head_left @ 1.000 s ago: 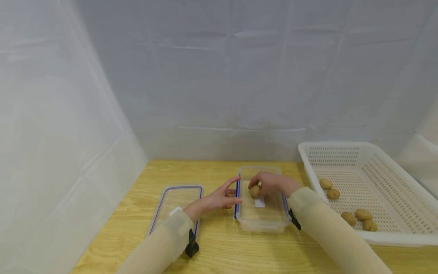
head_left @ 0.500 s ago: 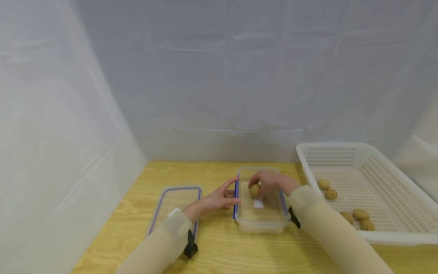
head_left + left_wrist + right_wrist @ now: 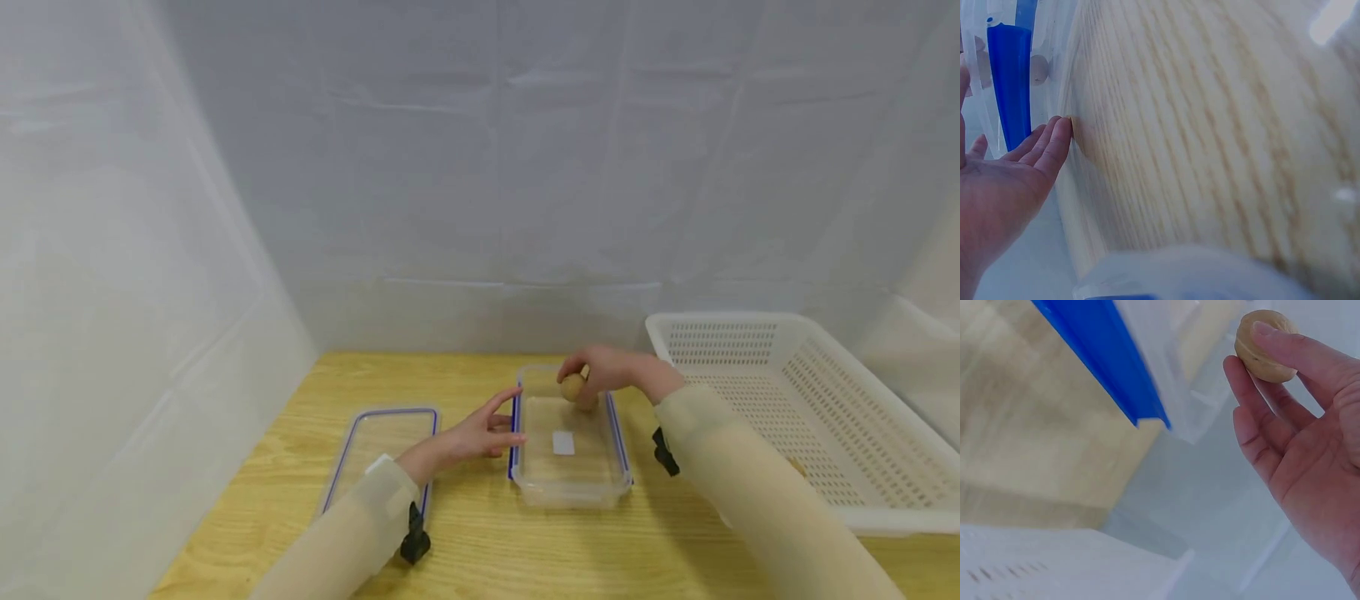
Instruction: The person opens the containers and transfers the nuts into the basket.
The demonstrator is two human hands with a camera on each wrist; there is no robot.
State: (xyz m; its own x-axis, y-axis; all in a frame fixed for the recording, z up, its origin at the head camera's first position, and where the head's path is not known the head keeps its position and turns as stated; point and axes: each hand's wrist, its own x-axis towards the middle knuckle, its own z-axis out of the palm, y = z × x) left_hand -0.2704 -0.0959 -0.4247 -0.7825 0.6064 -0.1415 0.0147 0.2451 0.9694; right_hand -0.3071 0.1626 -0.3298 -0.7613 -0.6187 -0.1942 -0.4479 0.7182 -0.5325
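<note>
A clear plastic box [image 3: 573,479] with blue side clips stands uncovered on the table, a white label [image 3: 563,442] in its middle. Above its far right part, my right hand [image 3: 606,369] pinches a tan walnut [image 3: 1265,347] between thumb and fingers. Just below that walnut in the head view is another brownish patch, partly hidden by the hand; I cannot tell what it is. My left hand [image 3: 472,437] rests with spread, fairly straight fingers against the box's left side, by the blue clip [image 3: 1010,81].
The clear lid [image 3: 390,433] with a blue seal lies left of the box, partly under the left forearm. At right stands a white slotted basket [image 3: 892,521]; one walnut [image 3: 797,467] shows past the right sleeve. White sheeting encloses the back and sides.
My right hand has risen from inside the box, moving back and to the right with a walnut in its grip. Its sleeve now covers most walnuts in the basket. The left hand stays put.
</note>
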